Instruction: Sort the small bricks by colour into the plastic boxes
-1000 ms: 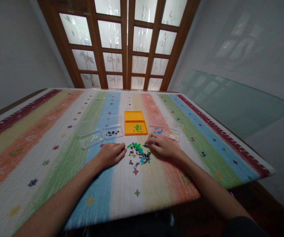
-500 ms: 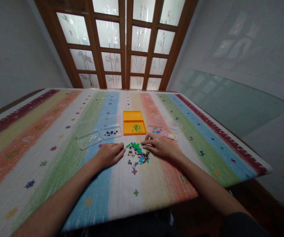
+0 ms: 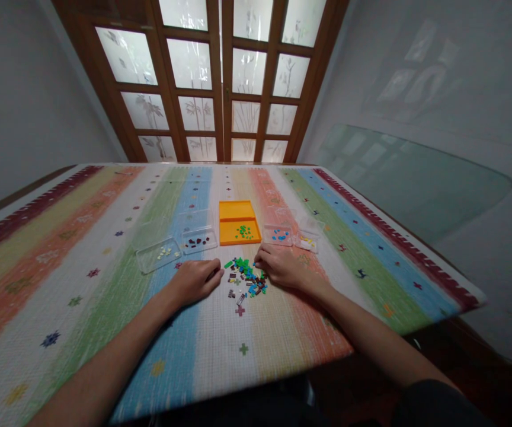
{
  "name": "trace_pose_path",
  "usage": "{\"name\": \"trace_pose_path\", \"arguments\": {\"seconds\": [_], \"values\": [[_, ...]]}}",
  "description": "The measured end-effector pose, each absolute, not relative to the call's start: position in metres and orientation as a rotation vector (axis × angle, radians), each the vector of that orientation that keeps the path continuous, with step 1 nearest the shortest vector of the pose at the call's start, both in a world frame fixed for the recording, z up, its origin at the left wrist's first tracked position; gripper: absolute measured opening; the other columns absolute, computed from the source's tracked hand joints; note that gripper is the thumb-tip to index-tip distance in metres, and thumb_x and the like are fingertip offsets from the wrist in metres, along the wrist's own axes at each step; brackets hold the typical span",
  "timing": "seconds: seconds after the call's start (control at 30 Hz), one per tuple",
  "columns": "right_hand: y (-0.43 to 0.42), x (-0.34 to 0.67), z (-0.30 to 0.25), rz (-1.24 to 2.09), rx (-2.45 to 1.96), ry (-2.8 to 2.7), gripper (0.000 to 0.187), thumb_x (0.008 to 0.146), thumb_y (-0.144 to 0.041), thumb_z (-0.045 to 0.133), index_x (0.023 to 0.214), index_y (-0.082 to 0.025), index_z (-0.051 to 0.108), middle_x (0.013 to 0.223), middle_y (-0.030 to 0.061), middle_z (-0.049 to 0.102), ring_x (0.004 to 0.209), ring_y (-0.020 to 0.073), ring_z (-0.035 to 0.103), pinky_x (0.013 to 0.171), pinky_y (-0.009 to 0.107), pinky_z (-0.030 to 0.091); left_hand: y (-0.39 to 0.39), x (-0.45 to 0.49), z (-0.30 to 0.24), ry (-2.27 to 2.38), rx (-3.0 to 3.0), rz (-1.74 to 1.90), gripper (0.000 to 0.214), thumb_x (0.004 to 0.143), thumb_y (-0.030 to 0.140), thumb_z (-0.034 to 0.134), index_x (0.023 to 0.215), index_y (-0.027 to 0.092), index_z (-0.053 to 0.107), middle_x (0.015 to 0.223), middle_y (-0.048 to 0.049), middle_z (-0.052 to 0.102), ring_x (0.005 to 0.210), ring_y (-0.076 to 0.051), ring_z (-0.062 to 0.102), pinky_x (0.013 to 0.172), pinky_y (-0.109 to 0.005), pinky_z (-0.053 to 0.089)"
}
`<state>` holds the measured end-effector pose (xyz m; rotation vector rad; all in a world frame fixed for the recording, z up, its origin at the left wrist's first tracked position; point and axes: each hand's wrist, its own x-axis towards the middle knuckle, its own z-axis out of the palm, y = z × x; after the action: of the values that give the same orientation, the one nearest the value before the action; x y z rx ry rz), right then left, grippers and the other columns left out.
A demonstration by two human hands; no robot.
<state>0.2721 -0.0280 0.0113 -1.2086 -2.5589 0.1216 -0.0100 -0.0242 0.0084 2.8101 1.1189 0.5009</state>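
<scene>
The brick pile [image 3: 248, 274] lies between the left hand [image 3: 197, 279], curled at nine o'clock, and the right hand [image 3: 282, 265], bent at two, any grip indiscernible; pinching edge bricks [image 3: 228, 264] singly should disturb least.

Plastic bricks [image 3: 243, 265], smooth orange plastic case [image 3: 236, 209], clear glossy boxes [image 3: 147, 259] — woven-looking cloth [image 3: 224, 356], wooden door [image 3: 228, 118]
</scene>
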Motion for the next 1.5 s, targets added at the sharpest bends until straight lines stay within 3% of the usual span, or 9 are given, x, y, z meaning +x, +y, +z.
{"name": "trace_pose_path", "arguments": {"seconds": [0.3, 0.67, 1.17, 1.5], "values": [[-0.023, 0.278, 0.012, 0.052, -1.393, -2.513, 0.009, 0.097, -0.017, 0.052, 0.096, -0.018, 0.061, 0.098, 0.0084, 0.064, 0.08, 0.0181, 0.057, 0.069, 0.029, 0.038, -0.024, -0.01, 0.007, 1.12, 2.843, 0.508, 0.03, 0.101, 0.034, 0.038, 0.081, 0.02, 0.055, 0.065, -0.0023, 0.064, 0.059, -0.017, 0.06, 0.056, -0.026, 0.036], [0.011, 0.326, 0.007, -0.137, -1.538, -2.034, 0.015, 0.096, -0.021, 0.042, 0.09, -0.02, 0.056, 0.09, 0.0096, 0.065, 0.078, 0.0219, 0.057, 0.064, 0.029, 0.037, -0.024, -0.01, 0.008, 1.133, 2.841, 0.488, 0.03, 0.1, 0.034, 0.036, 0.081, 0.02, 0.055, 0.064, -0.0022, 0.063, 0.059, -0.016, 0.059, 0.055, -0.026, 0.036], [0.011, 0.326, 0.009, -0.085, -1.586, -2.061, 0.025, 0.093, -0.014, 0.045, 0.104, -0.016, 0.067, 0.105, 0.013, 0.071, 0.093, 0.025, 0.064, 0.075, 0.032, 0.045, -0.025, -0.01, 0.01, 1.15, 2.833, 0.467, 0.029, 0.101, 0.033, 0.037, 0.082, 0.02, 0.056, 0.066, -0.0028, 0.065, 0.059, -0.017, 0.061, 0.056, -0.026, 0.037], [0.009, 0.326, 0.01, -0.114, -1.612, -2.092, 0.034, 0.087, -0.007, 0.05, 0.108, -0.019, 0.074, 0.111, 0.0097, 0.073, 0.093, 0.0236, 0.067, 0.076, 0.031, 0.049, -0.026, -0.01, 0.012, 1.152, 2.815, 0.47, 0.027, 0.1, 0.032, 0.038, 0.082, 0.021, 0.055, 0.066, -0.0024, 0.064, 0.06, -0.017, 0.061, 0.056, -0.027, 0.037]]}}
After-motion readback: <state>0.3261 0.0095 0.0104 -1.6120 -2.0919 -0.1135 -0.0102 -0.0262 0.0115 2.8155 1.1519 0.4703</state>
